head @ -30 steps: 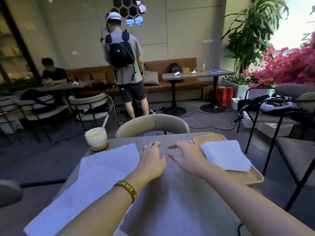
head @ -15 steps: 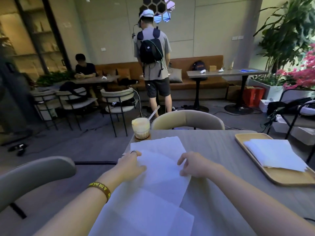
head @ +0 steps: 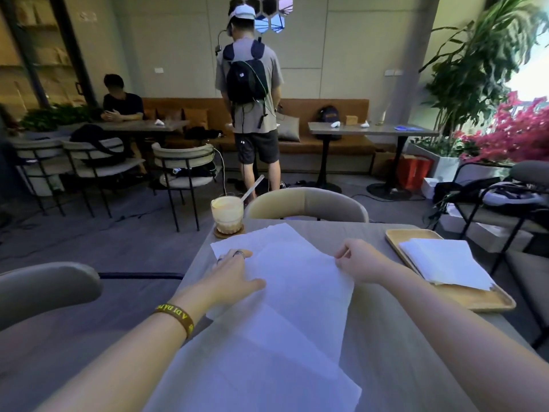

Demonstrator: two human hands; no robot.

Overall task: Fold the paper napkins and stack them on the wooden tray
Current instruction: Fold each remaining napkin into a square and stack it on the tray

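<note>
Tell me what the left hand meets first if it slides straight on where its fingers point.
The left hand rests on the unfolded napkins, so it only crosses more paper up to their far edge. Past that, probably the chair back; the drink glass looks just left of that line.

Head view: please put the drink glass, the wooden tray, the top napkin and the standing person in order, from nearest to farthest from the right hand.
1. top napkin: the right hand pinches its right edge.
2. wooden tray: just right of that hand.
3. drink glass: at the table's far-left corner.
4. standing person: beyond the table, back turned.
</note>
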